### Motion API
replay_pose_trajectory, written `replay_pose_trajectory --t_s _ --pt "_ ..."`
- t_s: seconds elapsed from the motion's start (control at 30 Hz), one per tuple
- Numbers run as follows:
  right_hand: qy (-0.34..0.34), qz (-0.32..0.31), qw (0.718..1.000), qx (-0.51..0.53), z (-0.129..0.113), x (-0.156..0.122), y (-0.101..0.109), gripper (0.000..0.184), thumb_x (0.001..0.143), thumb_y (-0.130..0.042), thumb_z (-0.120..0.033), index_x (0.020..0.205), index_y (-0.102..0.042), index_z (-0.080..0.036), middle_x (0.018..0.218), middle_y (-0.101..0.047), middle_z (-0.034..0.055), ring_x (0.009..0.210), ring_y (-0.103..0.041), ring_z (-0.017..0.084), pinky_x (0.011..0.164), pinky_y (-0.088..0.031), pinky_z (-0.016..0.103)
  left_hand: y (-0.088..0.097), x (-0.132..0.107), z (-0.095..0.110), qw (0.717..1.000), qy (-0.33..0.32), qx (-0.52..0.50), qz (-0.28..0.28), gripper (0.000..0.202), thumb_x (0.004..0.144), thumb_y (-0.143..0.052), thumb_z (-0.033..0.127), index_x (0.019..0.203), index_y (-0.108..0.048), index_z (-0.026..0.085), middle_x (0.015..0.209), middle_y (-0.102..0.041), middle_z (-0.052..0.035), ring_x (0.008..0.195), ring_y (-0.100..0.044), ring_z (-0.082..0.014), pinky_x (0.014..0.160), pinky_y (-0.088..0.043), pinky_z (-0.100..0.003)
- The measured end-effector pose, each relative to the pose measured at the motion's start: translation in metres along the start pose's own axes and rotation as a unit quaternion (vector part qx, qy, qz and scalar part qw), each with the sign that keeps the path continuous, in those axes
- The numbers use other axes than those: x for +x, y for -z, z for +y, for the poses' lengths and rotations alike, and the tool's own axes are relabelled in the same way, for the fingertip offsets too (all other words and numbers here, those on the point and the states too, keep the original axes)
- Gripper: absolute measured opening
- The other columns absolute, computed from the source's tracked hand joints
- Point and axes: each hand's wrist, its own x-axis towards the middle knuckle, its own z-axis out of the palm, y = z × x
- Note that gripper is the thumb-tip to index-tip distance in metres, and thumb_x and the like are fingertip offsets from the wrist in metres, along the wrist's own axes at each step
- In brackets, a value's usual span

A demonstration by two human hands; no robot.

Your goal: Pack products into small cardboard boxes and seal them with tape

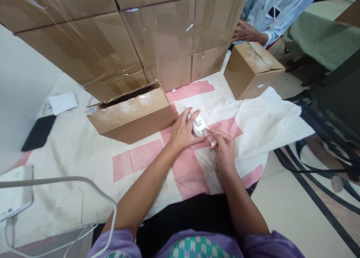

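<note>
Above the cloth-covered table, my left hand (184, 132) grips a small white plastic device (199, 125) between thumb and fingers. It has a raised block on top, like a switch, and a grey slot at its near end. My right hand (225, 151) pinches a short, clear cylindrical piece (210, 139) with a brassy end, its exact kind too small to tell. The clear piece meets the near right end of the white device. Whether the two are joined I cannot tell.
An open-topped cardboard box (135, 115) stands left of my hands, before a wall of taped cartons (165, 36). Another box (253, 72) sits at right, near a co-worker's hands (247, 32). A black phone-like slab (39, 132) and a white cable (84, 180) lie left.
</note>
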Motion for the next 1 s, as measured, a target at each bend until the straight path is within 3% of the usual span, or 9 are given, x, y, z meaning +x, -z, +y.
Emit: replay_pose_trajectory --t_s 0.33,0.53,0.77,1.0 --pt "0.002 0.005 1.000 0.024 0.0044 0.0005 0.0024 0.023 0.083 -0.062 -0.030 0.088 -0.081 -0.017 0.047 -0.048 -0.0052 0.047 -0.041 0.011 0.048 -0.032 0.025 -0.0013 -0.0030 -0.0014 0.999 -0.034 -0.020 0.038 0.092 0.072 -0.082 0.052 0.150 -0.043 0.023 0.148 -0.040 -0.0165 0.139 -0.048 -0.0343 0.109 -0.049 -0.045" --pt "-0.002 0.005 1.000 -0.006 0.0008 -0.0007 0.0014 0.023 0.082 -0.062 -0.028 0.087 -0.082 -0.018 0.067 -0.068 0.0012 0.050 -0.044 0.011 0.047 -0.035 0.025 -0.0028 -0.0037 -0.0055 0.996 -0.048 -0.030 0.062 0.082 0.076 -0.080 0.049 0.146 -0.045 0.024 0.141 -0.039 -0.0162 0.136 -0.048 -0.0342 0.109 -0.047 -0.047" --pt "-0.017 -0.022 0.999 -0.024 -0.0044 0.0000 -0.0026 0.022 0.082 -0.067 -0.032 0.093 -0.081 -0.020 0.059 -0.061 -0.0026 0.050 -0.043 0.010 0.051 -0.038 0.026 -0.0026 -0.0024 -0.0079 0.997 -0.028 -0.007 0.066 0.082 0.079 -0.079 0.053 0.148 -0.044 0.024 0.143 -0.039 -0.0157 0.135 -0.048 -0.0341 0.108 -0.048 -0.046" --pt "0.051 -0.008 0.996 -0.070 0.0037 -0.0024 -0.0042 0.019 0.084 -0.066 -0.029 0.095 -0.080 -0.020 0.073 -0.068 0.0002 0.060 -0.051 0.012 0.055 -0.040 0.026 -0.0032 -0.0011 -0.0054 0.998 -0.002 0.008 0.060 0.084 0.080 -0.075 0.060 0.148 -0.044 0.023 0.145 -0.038 -0.0171 0.136 -0.048 -0.0360 0.108 -0.049 -0.047"
